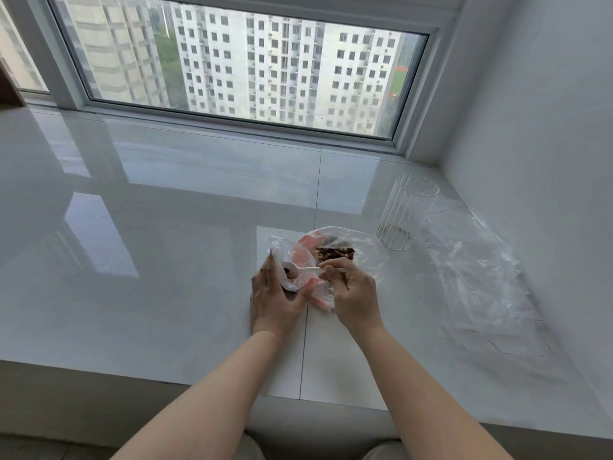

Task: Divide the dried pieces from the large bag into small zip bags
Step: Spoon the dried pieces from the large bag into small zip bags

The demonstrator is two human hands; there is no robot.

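A large clear bag (365, 247) with pink print lies open on the white window ledge (166, 260), brown dried pieces (335, 253) showing inside. In front of it my left hand (273, 298) holds a small zip bag (297, 273) open at its mouth; a few brown pieces lie in it. My right hand (353, 290) pinches the handle of a white plastic spoon (305, 269), whose bowl reaches into the small bag's mouth.
A ribbed clear glass (406, 214) stands at the right, a few crumbs at its bottom. Several flat clear plastic bags (481, 273) lie beside it near the right wall. The window frame runs along the back.
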